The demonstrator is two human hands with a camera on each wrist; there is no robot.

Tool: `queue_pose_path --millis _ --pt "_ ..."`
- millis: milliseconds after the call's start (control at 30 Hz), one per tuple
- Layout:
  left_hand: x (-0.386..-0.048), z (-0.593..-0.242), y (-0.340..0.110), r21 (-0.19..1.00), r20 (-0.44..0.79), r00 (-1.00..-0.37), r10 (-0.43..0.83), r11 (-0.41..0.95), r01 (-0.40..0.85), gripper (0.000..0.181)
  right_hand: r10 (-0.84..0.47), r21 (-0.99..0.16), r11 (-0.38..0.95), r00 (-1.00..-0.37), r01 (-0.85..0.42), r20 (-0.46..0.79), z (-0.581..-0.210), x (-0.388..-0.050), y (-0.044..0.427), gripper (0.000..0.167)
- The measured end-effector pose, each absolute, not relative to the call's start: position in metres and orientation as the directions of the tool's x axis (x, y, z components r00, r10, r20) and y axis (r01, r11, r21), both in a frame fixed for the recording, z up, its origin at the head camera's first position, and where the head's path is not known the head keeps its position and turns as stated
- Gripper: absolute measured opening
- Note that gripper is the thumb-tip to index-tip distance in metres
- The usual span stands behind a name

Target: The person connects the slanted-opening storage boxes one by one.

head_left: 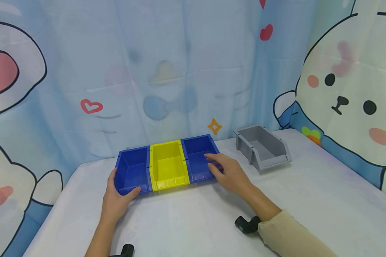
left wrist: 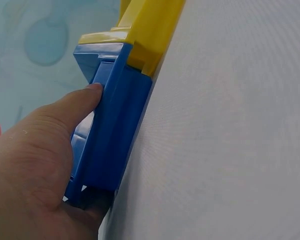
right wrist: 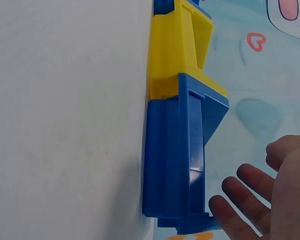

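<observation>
Two blue plastic storage bins, the left one point(head_left: 133, 167) and the right one point(head_left: 199, 157), stand on either side of a yellow bin point(head_left: 168, 164), forming a joined row. My left hand point(head_left: 115, 201) grips the left blue bin, thumb over its front lip and fingers along its outer side. The left wrist view shows that thumb point(left wrist: 85, 100) pressing the lip. Over the right blue bin hovers my right hand point(head_left: 229, 173), fingers loosely spread and holding nothing. In the right wrist view its fingertips point(right wrist: 222, 207) are close to the bin's outer edge; contact is unclear.
A grey bin point(head_left: 263, 146) sits apart at the back right of the white-covered table point(head_left: 193, 221). Behind the table hangs a light-blue cartoon curtain point(head_left: 167, 71). Black wrist-camera parts point(head_left: 247, 225) show at my wrists.
</observation>
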State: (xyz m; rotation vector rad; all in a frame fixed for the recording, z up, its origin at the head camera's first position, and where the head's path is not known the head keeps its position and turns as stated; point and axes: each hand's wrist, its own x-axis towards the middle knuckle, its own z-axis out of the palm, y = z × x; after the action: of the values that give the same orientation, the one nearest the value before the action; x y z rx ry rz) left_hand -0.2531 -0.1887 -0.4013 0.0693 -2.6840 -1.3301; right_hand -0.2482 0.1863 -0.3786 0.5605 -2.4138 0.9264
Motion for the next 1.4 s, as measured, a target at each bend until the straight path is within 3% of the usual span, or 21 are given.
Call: queue_pose_path --millis 367,767,1033,1400 --pt "-0.252 -0.400 -0.188 0.792 0.102 -0.989 -0.107 0.610 0.016 0.114 -0.124 -0.405 0.712 -0.671 -0.573 0.731 -0.379 -0.246 0.199 0.028" --pt "-0.252 -0.400 -0.188 0.791 0.102 -0.989 -0.103 0.612 0.018 0.113 -0.075 -0.399 0.752 -0.670 -0.525 0.739 -0.380 -0.245 0.215 0.030" --pt "-0.252 -0.399 -0.189 0.790 0.093 -0.990 -0.105 0.613 0.009 0.114 -0.041 -0.370 0.785 -0.637 -0.497 0.770 -0.380 -0.244 0.229 0.029" --pt "-0.252 -0.399 -0.188 0.789 0.087 -0.991 -0.105 0.614 0.004 0.114 0.038 -0.416 0.781 -0.628 -0.467 0.777 -0.384 -0.245 0.249 0.034"
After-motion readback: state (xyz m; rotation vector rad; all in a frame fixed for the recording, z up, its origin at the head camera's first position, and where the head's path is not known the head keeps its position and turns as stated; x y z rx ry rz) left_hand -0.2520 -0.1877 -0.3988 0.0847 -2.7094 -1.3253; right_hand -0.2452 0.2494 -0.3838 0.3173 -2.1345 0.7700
